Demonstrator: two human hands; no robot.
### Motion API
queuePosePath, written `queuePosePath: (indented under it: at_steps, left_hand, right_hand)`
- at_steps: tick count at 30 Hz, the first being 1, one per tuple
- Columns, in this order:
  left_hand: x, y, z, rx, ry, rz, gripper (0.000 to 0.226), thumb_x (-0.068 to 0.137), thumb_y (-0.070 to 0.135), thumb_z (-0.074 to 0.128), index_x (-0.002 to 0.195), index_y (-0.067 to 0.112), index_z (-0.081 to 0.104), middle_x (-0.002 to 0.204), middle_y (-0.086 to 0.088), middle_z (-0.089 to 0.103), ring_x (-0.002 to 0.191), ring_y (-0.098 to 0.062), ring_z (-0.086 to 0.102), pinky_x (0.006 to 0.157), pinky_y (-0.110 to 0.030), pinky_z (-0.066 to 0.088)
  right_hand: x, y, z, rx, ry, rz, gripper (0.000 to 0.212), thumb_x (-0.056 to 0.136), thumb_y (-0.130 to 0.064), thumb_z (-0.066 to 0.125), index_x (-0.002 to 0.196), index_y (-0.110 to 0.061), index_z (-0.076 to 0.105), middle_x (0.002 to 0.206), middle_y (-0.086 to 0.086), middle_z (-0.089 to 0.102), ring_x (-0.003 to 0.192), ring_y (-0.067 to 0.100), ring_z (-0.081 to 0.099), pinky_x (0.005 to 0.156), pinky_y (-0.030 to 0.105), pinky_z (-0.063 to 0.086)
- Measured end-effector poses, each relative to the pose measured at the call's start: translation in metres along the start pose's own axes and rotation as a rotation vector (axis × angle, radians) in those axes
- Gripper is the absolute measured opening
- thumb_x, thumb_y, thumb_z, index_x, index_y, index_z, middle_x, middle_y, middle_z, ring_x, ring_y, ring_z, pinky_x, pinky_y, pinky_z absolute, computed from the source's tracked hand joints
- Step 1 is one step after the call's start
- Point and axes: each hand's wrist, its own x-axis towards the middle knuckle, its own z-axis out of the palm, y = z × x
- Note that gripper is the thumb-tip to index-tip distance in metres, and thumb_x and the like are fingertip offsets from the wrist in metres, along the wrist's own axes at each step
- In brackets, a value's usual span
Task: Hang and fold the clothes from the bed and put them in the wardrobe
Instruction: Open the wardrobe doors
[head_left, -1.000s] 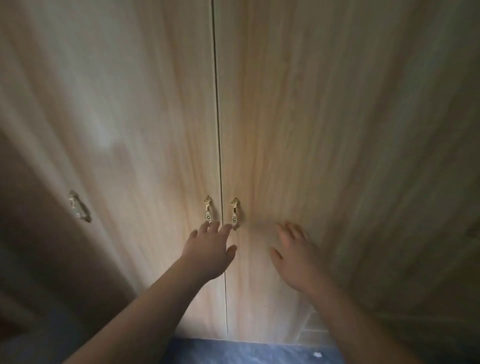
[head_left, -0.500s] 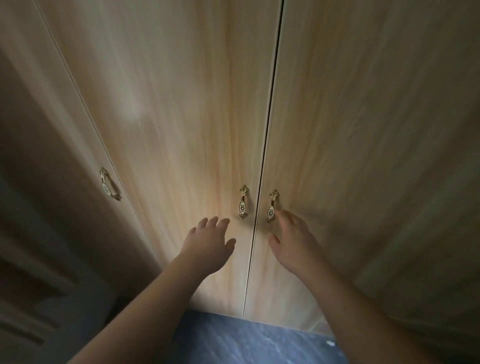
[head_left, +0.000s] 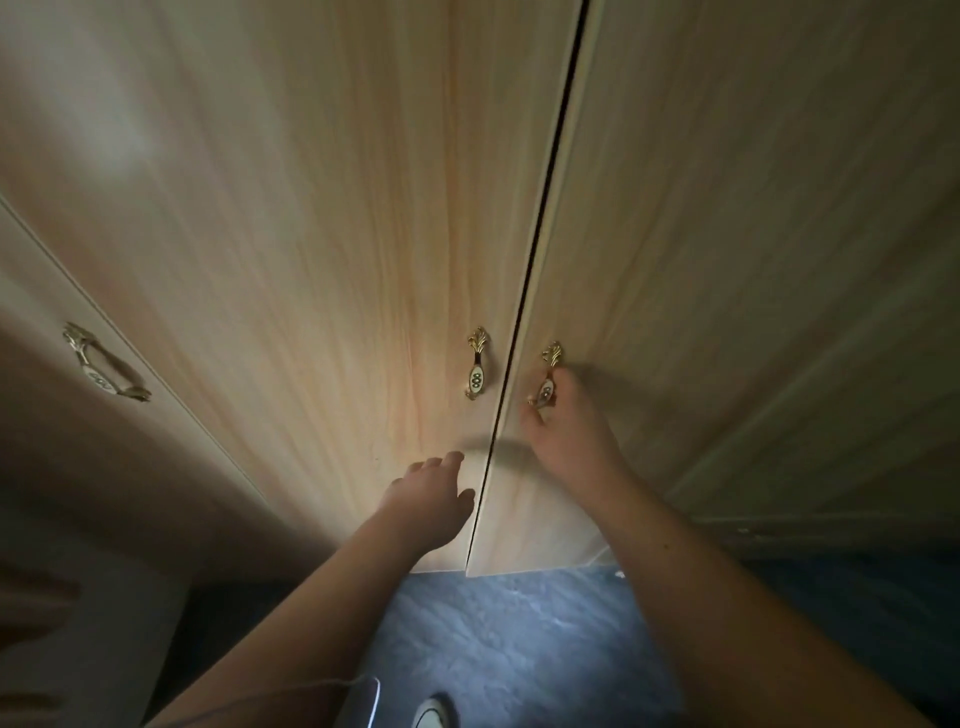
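A light wooden wardrobe fills the view. Its right door (head_left: 727, 260) stands slightly ajar, with a dark gap along its left edge. My right hand (head_left: 569, 431) grips that door's gold handle (head_left: 549, 364), fingers curled round it. The left door (head_left: 311, 234) is closed, its gold and white handle (head_left: 476, 364) untouched. My left hand (head_left: 434, 499) is held below that handle with relaxed fingers near the door's surface, holding nothing. No clothes or bed are in view.
A third door at the far left carries another gold handle (head_left: 104, 371). Dark blue-grey marbled floor (head_left: 519, 649) lies below the doors. A white object and a thin cord (head_left: 363, 696) show at the bottom edge.
My right hand moved up and closed round the right door's handle, and that door has swung out a little. My left hand dropped slightly lower. The view shifted to the left.
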Motion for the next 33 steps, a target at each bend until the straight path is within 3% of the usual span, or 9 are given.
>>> queuePosePath:
  at_steps: [7,10,12,16,20,27,31,33]
  left_hand:
    - [-0.035,0.043,0.032,-0.066,0.006,0.079,0.058,0.093,0.037,0.045,0.147,0.024,0.029,0.135,-0.005,0.055,0.120,-0.029,0.053,0.095,-0.042,0.047]
    - [-0.066,0.080,0.051,-0.088,0.014,0.162,0.035,0.091,0.033,0.045,0.124,0.021,0.043,0.114,-0.003,0.064,0.104,-0.029,0.062,0.082,-0.037,0.050]
    - [-0.093,0.107,0.070,-0.099,-0.018,0.204,0.029,0.095,0.032,0.046,0.120,0.017,0.046,0.110,-0.003,0.066,0.099,-0.027,0.064,0.075,-0.031,0.046]
    - [-0.143,0.157,0.116,-0.042,-0.070,0.321,0.045,0.095,0.038,0.046,0.135,0.018,0.041,0.121,-0.003,0.065,0.104,-0.025,0.065,0.088,-0.038,0.053]
    - [-0.177,0.216,0.148,0.094,-0.176,0.438,0.060,0.098,0.035,0.045,0.153,0.026,0.022,0.140,-0.007,0.053,0.122,-0.030,0.055,0.094,-0.037,0.046]
    - [-0.207,0.299,0.169,0.173,-0.174,0.544,0.060,0.097,0.036,0.043,0.153,0.029,0.021,0.146,-0.005,0.046,0.131,-0.028,0.047,0.102,-0.039,0.043]
    - [-0.201,0.292,0.156,0.218,-0.097,0.507,0.059,0.097,0.038,0.042,0.152,0.031,0.021,0.142,-0.002,0.048,0.126,-0.025,0.048,0.099,-0.039,0.044]
    - [-0.194,0.278,0.144,0.217,-0.057,0.463,0.059,0.097,0.039,0.042,0.151,0.032,0.022,0.143,0.000,0.048,0.126,-0.024,0.049,0.099,-0.040,0.045]
  right_hand:
    - [-0.083,0.034,-0.029,-0.049,-0.051,-0.021,0.037,0.087,-0.045,0.057,0.120,-0.029,0.048,0.110,-0.006,0.067,0.102,0.018,0.067,0.088,0.042,0.054]
    - [-0.128,0.058,-0.053,-0.030,-0.049,-0.026,0.030,0.082,-0.053,0.055,0.105,-0.035,0.047,0.106,-0.012,0.065,0.097,0.013,0.067,0.084,0.040,0.055]
    - [-0.160,0.073,-0.075,-0.024,-0.059,-0.018,0.026,0.084,-0.052,0.060,0.102,-0.038,0.046,0.105,-0.015,0.063,0.096,0.010,0.066,0.084,0.039,0.056]
    - [-0.223,0.105,-0.124,-0.019,-0.045,0.060,0.042,0.083,-0.057,0.065,0.112,-0.031,0.049,0.109,-0.015,0.062,0.100,0.010,0.062,0.087,0.035,0.052]
    - [-0.264,0.149,-0.175,-0.019,0.066,0.180,0.048,0.085,-0.056,0.062,0.119,-0.024,0.050,0.112,-0.007,0.065,0.102,0.017,0.063,0.090,0.040,0.053]
    - [-0.281,0.209,-0.263,-0.016,0.115,0.346,0.032,0.094,-0.035,0.055,0.119,-0.017,0.051,0.107,0.001,0.065,0.100,0.022,0.063,0.094,0.047,0.052]
    - [-0.291,0.210,-0.275,-0.105,0.140,0.362,0.018,0.096,-0.034,0.053,0.101,-0.017,0.050,0.093,0.002,0.061,0.083,0.016,0.060,0.083,0.041,0.054]
    - [-0.309,0.202,-0.273,-0.168,0.154,0.334,0.020,0.093,-0.034,0.054,0.101,-0.017,0.050,0.095,0.002,0.062,0.084,0.018,0.061,0.079,0.037,0.053]
